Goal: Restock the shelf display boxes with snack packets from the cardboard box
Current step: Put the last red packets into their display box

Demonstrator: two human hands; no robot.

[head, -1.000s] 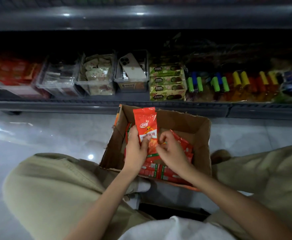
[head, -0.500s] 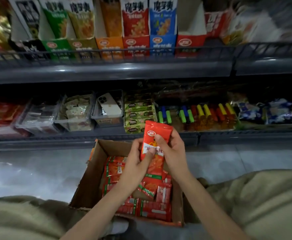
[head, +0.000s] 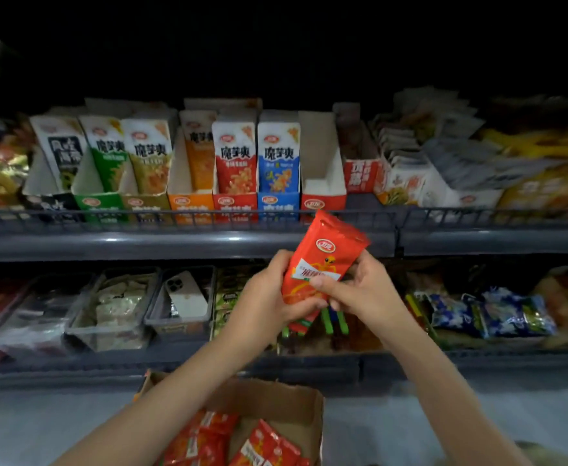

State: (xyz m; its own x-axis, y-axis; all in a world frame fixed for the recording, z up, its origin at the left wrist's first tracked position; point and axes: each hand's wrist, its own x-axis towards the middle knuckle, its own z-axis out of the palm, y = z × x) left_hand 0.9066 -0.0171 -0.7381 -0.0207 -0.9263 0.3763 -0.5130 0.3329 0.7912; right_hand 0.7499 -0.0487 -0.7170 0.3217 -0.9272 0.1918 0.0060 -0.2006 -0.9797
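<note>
1. Head view: both hands hold a red snack packet [head: 324, 260] upright, its top reaching the shelf rail [head: 175, 216], probably to line it up with the empty red display box [head: 323, 188] just above (the only one in that row showing no packets)
2. The left hand [head: 266, 304] curls round the packet's lower side, and the right hand [head: 366, 290] pinches it, thumb across the front. The cardboard box [head: 309, 408] sits below, with more red packets inside
</note>
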